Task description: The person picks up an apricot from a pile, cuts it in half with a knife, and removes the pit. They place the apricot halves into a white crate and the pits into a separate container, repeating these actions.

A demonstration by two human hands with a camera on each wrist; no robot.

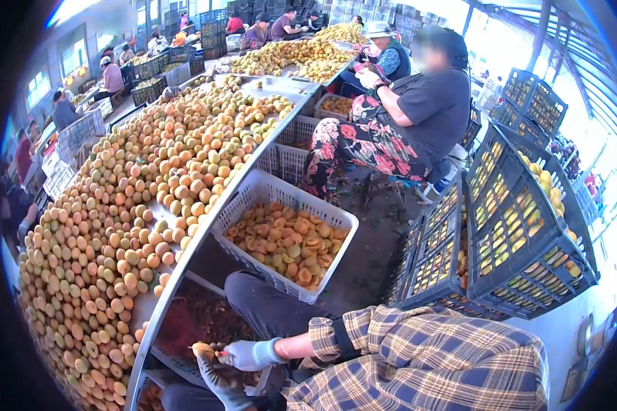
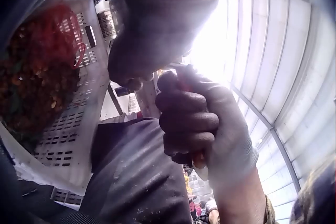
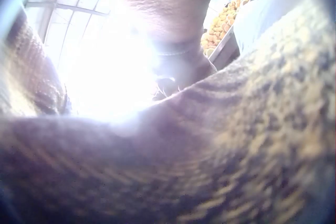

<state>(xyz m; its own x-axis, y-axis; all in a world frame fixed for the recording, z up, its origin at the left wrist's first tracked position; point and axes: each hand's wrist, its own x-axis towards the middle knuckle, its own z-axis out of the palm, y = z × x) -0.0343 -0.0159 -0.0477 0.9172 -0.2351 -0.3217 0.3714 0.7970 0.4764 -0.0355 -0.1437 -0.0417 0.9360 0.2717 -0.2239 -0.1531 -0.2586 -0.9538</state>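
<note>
On the left, round orange-yellow fruits (image 1: 116, 226) are covering the table (image 1: 260, 85), whose metal edge is running near to far. Just right of its near end, the left hand (image 1: 225, 389) is pinching one smooth, orange-yellow fruit (image 1: 202, 350) at its partly bent fingertips. Beside it, the gloved right hand (image 1: 249, 355) is curling its fingers closely round a small red thing (image 1: 221, 353). Farther, a white crate (image 1: 346, 226) is holding fruit halves (image 1: 291, 243); bare floor (image 1: 373, 219) is separating it from black crates (image 1: 528, 233) at right.

Hands (image 1: 249, 355) close together, seemingly curled
</note>
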